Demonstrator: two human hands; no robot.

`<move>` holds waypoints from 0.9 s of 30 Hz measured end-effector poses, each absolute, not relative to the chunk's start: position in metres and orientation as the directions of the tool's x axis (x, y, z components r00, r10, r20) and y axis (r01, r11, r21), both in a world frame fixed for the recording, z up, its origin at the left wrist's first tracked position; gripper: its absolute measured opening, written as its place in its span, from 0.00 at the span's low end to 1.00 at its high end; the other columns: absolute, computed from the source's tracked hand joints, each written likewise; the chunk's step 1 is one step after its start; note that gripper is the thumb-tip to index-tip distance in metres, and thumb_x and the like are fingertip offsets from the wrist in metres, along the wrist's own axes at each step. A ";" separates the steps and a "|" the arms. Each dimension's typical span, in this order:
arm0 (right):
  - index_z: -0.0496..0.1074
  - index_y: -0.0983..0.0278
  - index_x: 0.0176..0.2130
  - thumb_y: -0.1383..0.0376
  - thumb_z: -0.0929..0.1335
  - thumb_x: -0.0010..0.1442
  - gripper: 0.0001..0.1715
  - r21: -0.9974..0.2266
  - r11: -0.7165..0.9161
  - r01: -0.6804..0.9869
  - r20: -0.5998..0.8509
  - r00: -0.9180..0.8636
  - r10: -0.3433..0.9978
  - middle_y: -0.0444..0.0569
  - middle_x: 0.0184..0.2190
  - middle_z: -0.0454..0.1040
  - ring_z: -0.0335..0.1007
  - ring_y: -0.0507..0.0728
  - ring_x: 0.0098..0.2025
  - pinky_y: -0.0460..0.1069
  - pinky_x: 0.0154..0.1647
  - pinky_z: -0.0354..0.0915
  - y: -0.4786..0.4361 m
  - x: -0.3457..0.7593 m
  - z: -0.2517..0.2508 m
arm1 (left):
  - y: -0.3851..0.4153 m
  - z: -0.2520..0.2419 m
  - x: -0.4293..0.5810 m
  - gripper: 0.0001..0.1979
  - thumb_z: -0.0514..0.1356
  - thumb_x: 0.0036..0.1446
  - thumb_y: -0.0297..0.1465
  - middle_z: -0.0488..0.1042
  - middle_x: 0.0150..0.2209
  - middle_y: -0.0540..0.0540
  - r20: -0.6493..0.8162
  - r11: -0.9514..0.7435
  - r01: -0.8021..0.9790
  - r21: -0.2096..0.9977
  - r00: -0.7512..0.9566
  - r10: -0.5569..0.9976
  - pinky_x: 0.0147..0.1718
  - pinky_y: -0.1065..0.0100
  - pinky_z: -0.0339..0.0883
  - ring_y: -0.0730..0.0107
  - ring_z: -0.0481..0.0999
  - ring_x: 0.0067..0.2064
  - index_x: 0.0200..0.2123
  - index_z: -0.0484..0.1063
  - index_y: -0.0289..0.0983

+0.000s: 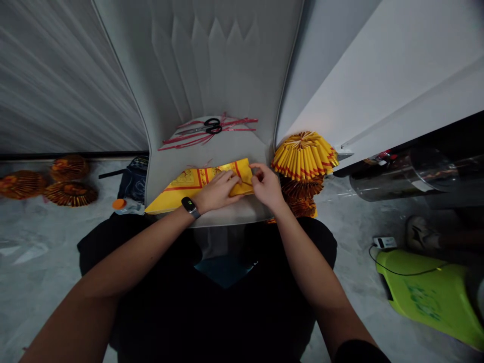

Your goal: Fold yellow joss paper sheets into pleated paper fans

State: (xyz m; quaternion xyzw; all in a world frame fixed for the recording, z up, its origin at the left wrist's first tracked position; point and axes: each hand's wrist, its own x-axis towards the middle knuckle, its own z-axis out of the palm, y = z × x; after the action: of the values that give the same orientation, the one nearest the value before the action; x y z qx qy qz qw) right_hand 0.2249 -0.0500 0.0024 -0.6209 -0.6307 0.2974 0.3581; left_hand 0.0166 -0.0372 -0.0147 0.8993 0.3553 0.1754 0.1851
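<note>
A yellow sheet of paper [181, 187] with red and gold print lies partly folded on the grey chair seat [242, 146], its pointed end toward the left. My left hand [221, 191] rests over the paper, fingers bent and pressing the folded part down. At the paper's right end, my right hand [267, 187] is closed, thumb and forefinger pinching the edge. Farther back on the seat, scissors [213, 126] with black handles lie among red plastic strips [181, 141].
Pleated yellow paper fans [304, 156] are stacked right of the chair; several more pleated pieces [71, 193] lie on the floor at left. An orange-capped bottle [119, 204] and a dark bag [134, 179] stand beside the seat. A green plastic stool [427, 290] is at lower right.
</note>
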 end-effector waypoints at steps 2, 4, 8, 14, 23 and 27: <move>0.76 0.62 0.51 0.68 0.64 0.56 0.23 -0.839 0.060 0.540 0.108 0.057 0.993 0.41 0.28 0.69 0.66 0.55 0.29 0.50 0.38 0.64 -0.047 0.226 0.000 | -0.036 -0.012 0.010 0.15 0.61 0.69 0.44 0.74 0.47 0.40 0.207 -0.666 0.548 0.506 0.673 0.710 0.54 0.54 0.70 0.53 0.75 0.51 0.46 0.72 0.37; 0.76 0.62 0.49 0.67 0.64 0.55 0.22 -0.854 0.071 0.516 0.126 0.072 0.989 0.40 0.27 0.67 0.64 0.54 0.29 0.50 0.36 0.63 -0.045 0.226 -0.003 | -0.036 -0.010 0.003 0.15 0.61 0.70 0.44 0.75 0.42 0.42 0.207 -0.641 0.515 0.570 0.665 0.718 0.49 0.57 0.71 0.56 0.75 0.46 0.43 0.72 0.38; 0.76 0.62 0.47 0.67 0.64 0.55 0.20 -0.850 0.057 0.523 0.102 0.056 0.993 0.39 0.26 0.66 0.62 0.54 0.27 0.49 0.34 0.61 -0.044 0.224 -0.003 | -0.037 -0.008 -0.012 0.14 0.58 0.70 0.41 0.72 0.35 0.46 0.180 -0.575 0.519 0.633 0.623 0.761 0.40 0.62 0.67 0.62 0.73 0.38 0.35 0.69 0.39; 0.77 0.62 0.48 0.67 0.65 0.56 0.20 -0.813 0.070 0.578 0.088 0.003 0.996 0.40 0.26 0.68 0.65 0.55 0.29 0.50 0.37 0.63 -0.046 0.221 -0.002 | -0.053 0.011 -0.033 0.13 0.58 0.66 0.39 0.73 0.28 0.49 0.067 -0.316 0.588 0.744 0.405 0.912 0.29 0.66 0.62 0.67 0.70 0.28 0.31 0.70 0.38; 0.73 0.66 0.61 0.68 0.65 0.62 0.28 -0.604 0.413 0.681 0.166 -0.400 0.901 0.60 0.55 0.76 0.72 0.65 0.57 0.60 0.61 0.68 -0.079 0.178 -0.021 | -0.087 0.023 -0.099 0.15 0.59 0.63 0.42 0.77 0.28 0.47 0.017 -0.034 0.421 0.907 0.043 0.999 0.31 0.66 0.69 0.66 0.75 0.30 0.30 0.75 0.38; 0.64 0.67 0.71 0.59 0.68 0.67 0.37 -0.557 0.540 0.632 0.193 -0.534 0.823 0.65 0.71 0.63 0.59 0.67 0.72 0.64 0.72 0.58 -0.091 0.159 -0.026 | -0.071 0.022 -0.126 0.17 0.54 0.65 0.42 0.73 0.24 0.46 0.104 -0.019 0.329 0.944 -0.241 0.965 0.28 0.62 0.64 0.65 0.70 0.27 0.28 0.73 0.40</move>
State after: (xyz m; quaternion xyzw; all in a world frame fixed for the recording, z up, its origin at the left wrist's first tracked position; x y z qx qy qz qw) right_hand 0.1585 -0.0910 -0.0257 -0.4286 -0.8487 0.2155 0.2224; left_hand -0.1259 -0.0708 0.0219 0.5224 0.6195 0.4865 0.3266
